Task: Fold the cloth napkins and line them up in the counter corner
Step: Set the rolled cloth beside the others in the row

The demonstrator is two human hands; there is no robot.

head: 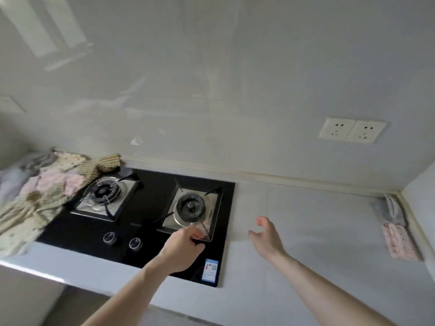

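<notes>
A loose pile of unfolded cloth napkins in pink, grey, cream and checked patterns lies on the counter at the far left and spills onto the hob's edge. Two folded napkins lie in a row along the right wall in the counter corner: a grey one behind and a pink patterned one in front. My left hand hovers over the front of the right burner with loosely curled fingers and holds nothing. My right hand hangs over the bare counter, fingers spread, also holding nothing.
A black glass hob with two burners and two knobs fills the middle of the white counter. A double wall socket sits above the right stretch. The counter's front edge runs across the lower left.
</notes>
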